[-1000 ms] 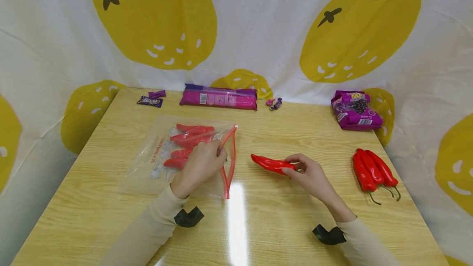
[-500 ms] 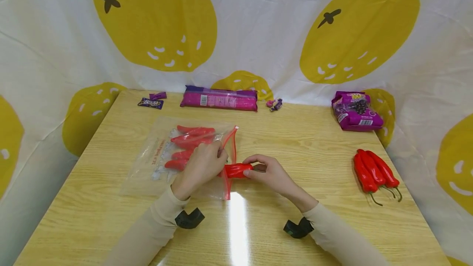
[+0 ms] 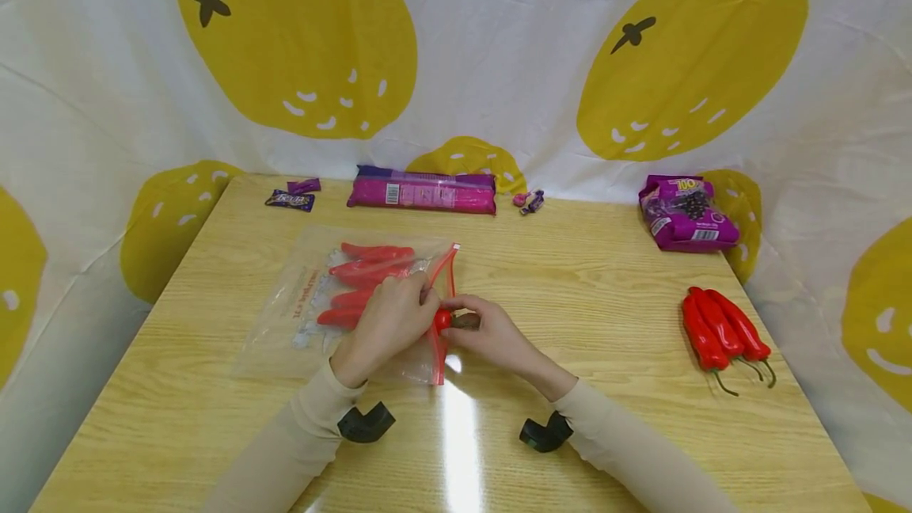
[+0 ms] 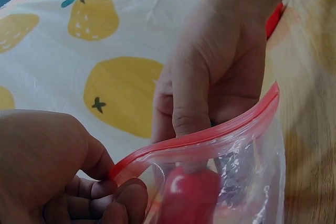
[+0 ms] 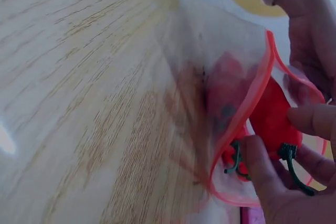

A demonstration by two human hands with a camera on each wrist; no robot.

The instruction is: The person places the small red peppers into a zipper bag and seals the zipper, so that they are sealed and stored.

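Observation:
A clear zip bag (image 3: 278,331) with a red zip edge lies on the table, several red peppers (image 3: 349,317) inside it. My left hand (image 3: 392,311) pinches the bag's edge beside the mouth, which gapes in the left wrist view. With thumb and fingers, my right hand (image 3: 495,339) holds another red pepper (image 5: 273,116) near its stem end. Most of that pepper is inside the bag; the green stem (image 5: 289,153) points outward. In the left wrist view the right fingers reach behind the red zip edge (image 4: 210,132). The head view hides much of the mouth behind the left hand.
Three red peppers (image 3: 716,327) lie together at the table's right. Along the back are a long purple packet (image 3: 427,190), small wrapped sweets (image 3: 530,201), a wrapped bar (image 3: 289,199) and a purple bag with a grape picture (image 3: 687,216). A fruit-print cloth (image 3: 499,38) hangs behind.
My right hand has moved left with the pepper, sliding it tip first through the bag's mouth until mostly inside. The left hand has stayed at the bag's edge.

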